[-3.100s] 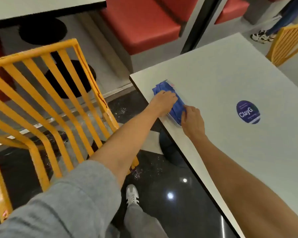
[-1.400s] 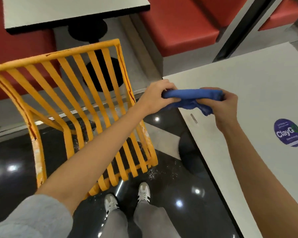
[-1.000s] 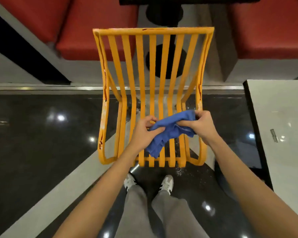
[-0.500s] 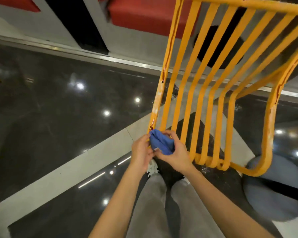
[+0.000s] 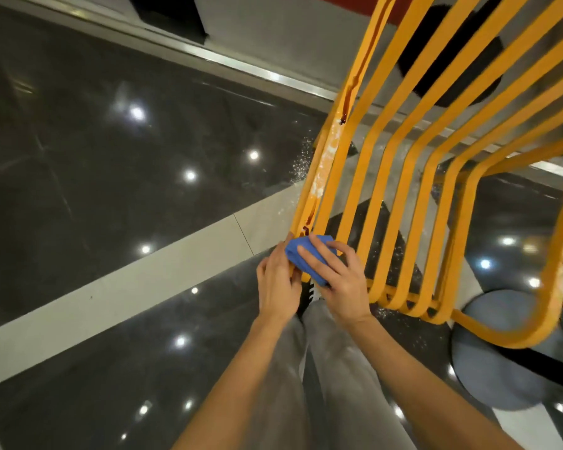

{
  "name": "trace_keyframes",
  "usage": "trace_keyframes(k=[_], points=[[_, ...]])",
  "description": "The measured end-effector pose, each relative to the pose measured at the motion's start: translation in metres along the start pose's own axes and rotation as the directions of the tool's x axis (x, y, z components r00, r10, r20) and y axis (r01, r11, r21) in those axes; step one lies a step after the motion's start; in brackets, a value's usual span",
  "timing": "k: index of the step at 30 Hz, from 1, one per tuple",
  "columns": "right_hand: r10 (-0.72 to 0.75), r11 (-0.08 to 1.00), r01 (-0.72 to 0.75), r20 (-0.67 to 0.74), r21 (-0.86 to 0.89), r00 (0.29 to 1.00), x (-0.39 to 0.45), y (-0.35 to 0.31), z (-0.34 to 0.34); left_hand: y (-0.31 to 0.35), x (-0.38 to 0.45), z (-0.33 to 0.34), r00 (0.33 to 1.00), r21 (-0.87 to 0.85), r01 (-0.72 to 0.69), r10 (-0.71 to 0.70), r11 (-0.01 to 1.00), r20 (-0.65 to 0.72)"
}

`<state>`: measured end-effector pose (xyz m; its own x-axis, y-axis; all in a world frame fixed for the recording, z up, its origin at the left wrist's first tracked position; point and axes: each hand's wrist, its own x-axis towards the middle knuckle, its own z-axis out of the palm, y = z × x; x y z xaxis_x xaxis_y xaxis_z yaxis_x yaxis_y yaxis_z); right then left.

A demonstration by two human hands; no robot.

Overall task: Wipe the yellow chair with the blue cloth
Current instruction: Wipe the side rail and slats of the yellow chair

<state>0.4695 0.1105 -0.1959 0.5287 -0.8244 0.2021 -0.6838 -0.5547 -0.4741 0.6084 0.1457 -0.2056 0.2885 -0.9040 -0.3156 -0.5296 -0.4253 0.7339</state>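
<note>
1. Glossy dark stone flooring [image 5: 78,157] is spreading under everything, mirroring round ceiling lights and crossed by a pale matte tile band [image 5: 127,280].
2. Nearest the camera, two bare forearms are reaching forward above grey trouser legs [image 5: 322,384] of soft, creased fabric.
3. Just beyond, the left hand [image 5: 278,285] is resting against the outer side of the seat's left rail, its fingers [image 5: 290,254] lying fairly straight along the metal and touching the cloth's edge.
4. The right hand [image 5: 342,284] is pressing the blue cloth [image 5: 306,258] onto that same rail at the front left corner of the seat, its fingers spread and curling over the folded wad.
5. The blue cloth is bunched into a thick, soft pad, wrapping the rail just below a dark reddish-brown smear.
6. The yellow chair [image 5: 403,190] is made of smooth painted metal slats that are running in parallel and bending in rounded loops at the seat front; whitish scuffs and a dark streak are marking its left rail.
7. Farther off, a bright metal floor strip [image 5: 241,64] is running diagonally, with a round black base [image 5: 452,66] showing through the slats.
</note>
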Motion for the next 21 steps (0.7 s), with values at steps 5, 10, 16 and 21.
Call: trace_keyframes(k=[5, 10, 16, 21], points=[[-0.015, 0.997, 0.019, 0.058, -0.071, 0.998, -0.007, 0.0, 0.011, -0.004, -0.004, 0.005, 0.995, 0.035, 0.09, -0.089, 0.995, -0.052], [0.05, 0.999, -0.049, 0.037, -0.024, 0.998, 0.031, 0.005, 0.003, -0.01, -0.005, 0.007, 0.995, 0.074, 0.075, -0.07, 0.994, -0.068], [0.231, 0.972, -0.232, 0.031, 0.04, 0.972, 0.053, 0.004, 0.006, -0.018, -0.004, 0.007, 0.997, 0.149, 0.055, -0.046, 0.987, -0.058], [0.213, 0.967, -0.222, 0.075, 0.128, 0.974, 0.011, -0.021, 0.008, -0.016, -0.005, 0.007, 0.995, 0.146, 0.08, -0.072, 0.986, -0.064]])
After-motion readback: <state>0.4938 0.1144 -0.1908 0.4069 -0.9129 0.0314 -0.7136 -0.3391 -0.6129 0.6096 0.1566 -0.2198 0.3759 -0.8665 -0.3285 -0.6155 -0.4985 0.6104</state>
